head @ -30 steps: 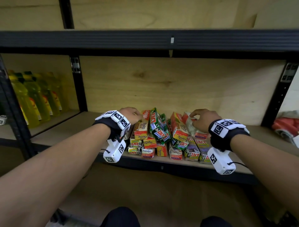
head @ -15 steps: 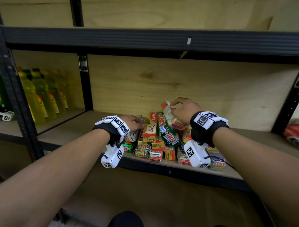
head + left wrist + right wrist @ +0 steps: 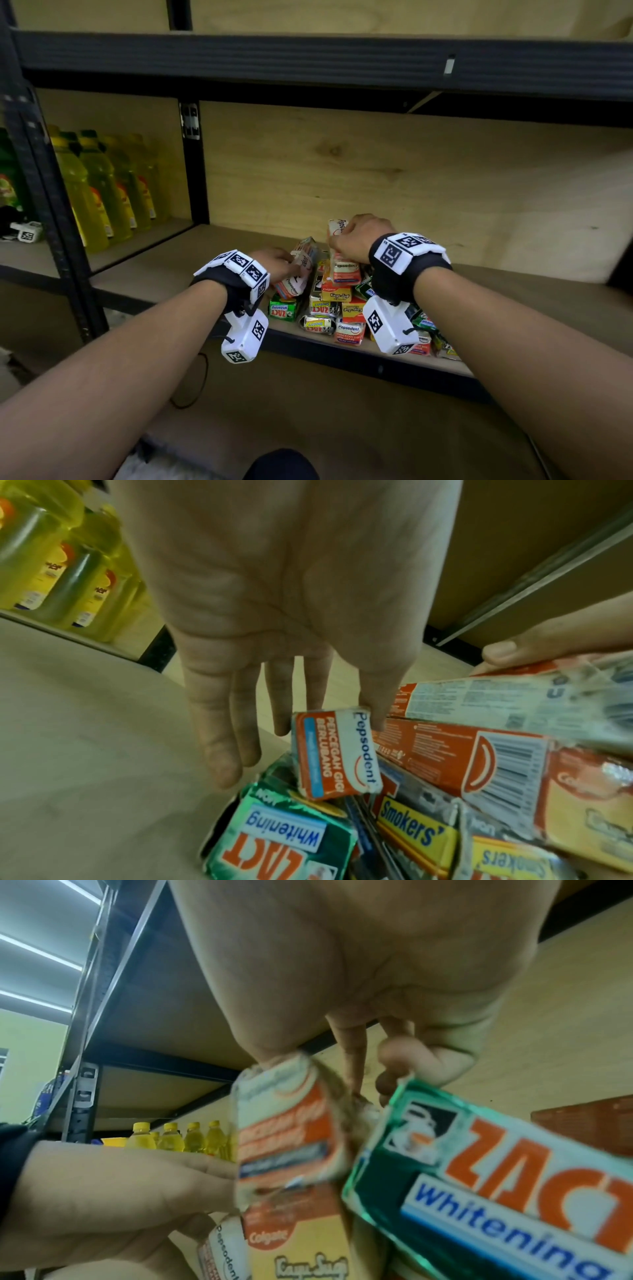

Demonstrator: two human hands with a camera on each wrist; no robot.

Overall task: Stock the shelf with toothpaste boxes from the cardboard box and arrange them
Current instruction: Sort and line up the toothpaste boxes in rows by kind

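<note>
Reaching over the shelf (image 3: 191,274) edge, both forearms are seen in the head view, each wrist strapped with a tagged camera block. At the near edge a heap of toothpaste boxes (image 3: 342,308) is piled, box ends turned outward: a green Zact box (image 3: 283,309) at the left, Smokers' boxes (image 3: 416,829) and a Colgate box (image 3: 335,294) stacked beside it. Farther in, the left hand (image 3: 274,262) is laid against a white-and-orange Pepsodent box (image 3: 298,270) tilted on the heap's left side; in the left wrist view the fingers (image 3: 219,739) are extended nearly straight, thumb tip pressed on the box's end, nothing gripped. Just right of it, the right hand (image 3: 359,236) is curled round a second Pepsodent box (image 3: 344,253), held upright above the pile; that box is blurred in the right wrist view. Far left, in the next bay, yellow bottles (image 3: 99,185) are lined up against the plywood back.
</note>
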